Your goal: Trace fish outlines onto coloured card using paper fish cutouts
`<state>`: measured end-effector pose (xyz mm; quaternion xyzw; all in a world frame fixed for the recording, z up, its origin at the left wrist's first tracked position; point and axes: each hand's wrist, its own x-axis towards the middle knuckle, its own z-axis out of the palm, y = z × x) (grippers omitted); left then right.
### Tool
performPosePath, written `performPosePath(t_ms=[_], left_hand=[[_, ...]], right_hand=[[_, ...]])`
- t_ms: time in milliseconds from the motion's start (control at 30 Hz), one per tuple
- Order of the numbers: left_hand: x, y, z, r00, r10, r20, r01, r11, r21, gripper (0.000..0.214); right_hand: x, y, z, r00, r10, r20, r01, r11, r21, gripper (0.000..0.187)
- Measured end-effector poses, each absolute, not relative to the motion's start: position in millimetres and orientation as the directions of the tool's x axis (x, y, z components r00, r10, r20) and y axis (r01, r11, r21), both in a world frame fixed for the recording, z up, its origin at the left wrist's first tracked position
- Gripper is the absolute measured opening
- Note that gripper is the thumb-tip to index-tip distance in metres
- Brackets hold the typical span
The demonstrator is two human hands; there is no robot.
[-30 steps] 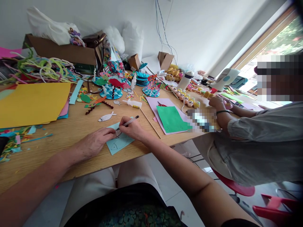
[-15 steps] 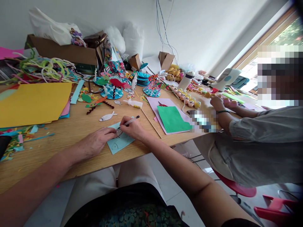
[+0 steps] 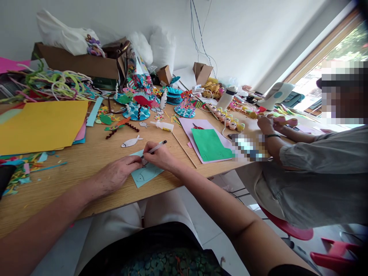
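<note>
Between our hands, close to the near edge of the table point(image 3: 94, 157), lies a light-blue sheet point(image 3: 149, 174), set at a slant, with a fish outline point(image 3: 141, 177) drawn on its near part. We judge it thin and very light, with enough stiffness to lie flat, yet easy to crease and apt to slide under a nib; it is best pinned by flat fingertips near an edge, clear of the lines.

Our right hand point(image 3: 160, 156) is closed around a slim pen point(image 3: 157, 147), gripping it low, its dark end leaning up to the right. The pen looks light and rigid, perhaps a little slick, so the hold near the tip seems the right one. Our left hand point(image 3: 120, 170) rests at the sheet's left side, fingers drawn together and reaching onto it beside the pen tip; we cannot tell whether they pinch anything there.

Just beyond the hands lies a white paper fish point(image 3: 131, 141), with a glue bottle point(image 3: 164, 126) on its side farther right. A thin wooden stick point(image 3: 184, 149) slants between our right hand and a green sheet point(image 3: 211, 143). Far left are yellow sheets point(image 3: 43, 126), with paper scraps point(image 3: 23, 172) nearer; on the right, a co-worker's hands point(image 3: 265, 125) are over the table.
</note>
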<state>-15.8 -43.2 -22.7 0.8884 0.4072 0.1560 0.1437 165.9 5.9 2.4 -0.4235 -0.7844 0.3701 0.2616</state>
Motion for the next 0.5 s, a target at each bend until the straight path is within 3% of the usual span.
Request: performPosePath(t_ms=[133,367,500], left_hand=[[-14.8,-44.6,-20.3,0.642,0.753,0.145,0.681,-0.646,0.344,0.041],[-11.4,-55.6,-23.1,0.61,0.755,0.24,0.772,-0.634,0.031,0.038],[-10.3,-60.3,-30.0,0.581,0.766,0.276,0.791,-0.611,0.03,0.041]], right_hand=[[166.4,7.3,3.7,-0.518,0.852,0.08,0.473,0.363,-0.803,0.003],[166.2,8.4,5.1,-0.535,0.841,0.081,0.472,0.377,-0.797,0.004],[166.8,8.8,5.3,-0.541,0.835,0.098,0.466,0.395,-0.792,0.005]])
